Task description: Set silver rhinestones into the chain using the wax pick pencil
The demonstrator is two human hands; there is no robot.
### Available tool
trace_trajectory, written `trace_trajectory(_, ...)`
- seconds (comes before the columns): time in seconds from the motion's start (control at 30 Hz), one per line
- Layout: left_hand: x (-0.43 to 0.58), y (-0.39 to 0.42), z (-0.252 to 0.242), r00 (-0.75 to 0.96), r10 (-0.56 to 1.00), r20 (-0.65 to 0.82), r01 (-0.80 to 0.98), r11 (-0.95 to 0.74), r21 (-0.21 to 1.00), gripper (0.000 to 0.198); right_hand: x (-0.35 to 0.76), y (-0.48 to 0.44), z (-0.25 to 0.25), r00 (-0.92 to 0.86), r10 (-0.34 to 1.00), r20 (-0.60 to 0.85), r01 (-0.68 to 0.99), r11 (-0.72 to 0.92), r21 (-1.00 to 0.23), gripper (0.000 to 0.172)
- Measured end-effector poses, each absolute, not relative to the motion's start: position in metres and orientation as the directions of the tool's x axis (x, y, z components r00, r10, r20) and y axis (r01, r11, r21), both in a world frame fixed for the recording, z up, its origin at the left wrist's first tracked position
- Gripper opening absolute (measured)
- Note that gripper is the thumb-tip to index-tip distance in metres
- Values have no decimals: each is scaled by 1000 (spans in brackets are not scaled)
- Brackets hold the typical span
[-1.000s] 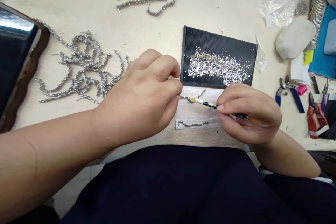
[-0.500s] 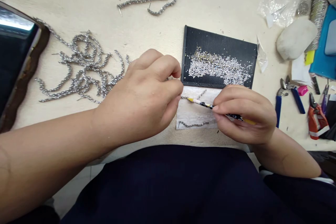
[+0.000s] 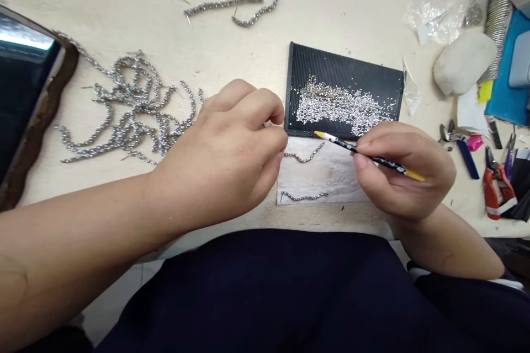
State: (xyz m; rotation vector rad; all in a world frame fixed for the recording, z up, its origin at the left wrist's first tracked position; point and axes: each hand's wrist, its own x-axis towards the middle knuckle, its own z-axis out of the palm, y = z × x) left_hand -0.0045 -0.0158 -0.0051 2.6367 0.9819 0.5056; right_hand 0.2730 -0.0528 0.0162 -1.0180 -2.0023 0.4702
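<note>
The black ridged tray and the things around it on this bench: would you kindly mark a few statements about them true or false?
1. The right hand grips a black pencil-like tool. True.
2. Silver beads lie spread on the black ridged tray. True.
3. The orange-handled pliers lie on the white sheet. False: they lie towards the bench's right side, off the sheet.
4. The tangled bead strands lie to the right of the tray. False: they lie to its left.

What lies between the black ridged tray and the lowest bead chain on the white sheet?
Head view: another bead chain on the white sheet, above the lowest chain and below the black ridged tray.
</note>
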Motion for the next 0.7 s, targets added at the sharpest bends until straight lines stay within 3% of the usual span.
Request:
trace_trajectory(0.2,-5,-15,-7,711,657,250,552,-742,380,25,276,-53,9,-247,825,507,580,545,-605,22)
trace_trajectory(0.5,-6,-14,-6,710,659,247,547,-738,394,22,276,-54,9,-233,842,486,560,525,-641,24)
trace_trajectory(0.7,-4,-14,-5,707,669,228,555,-725,407,25,274,-51,18,-456,759,466,357,635,-685,27)
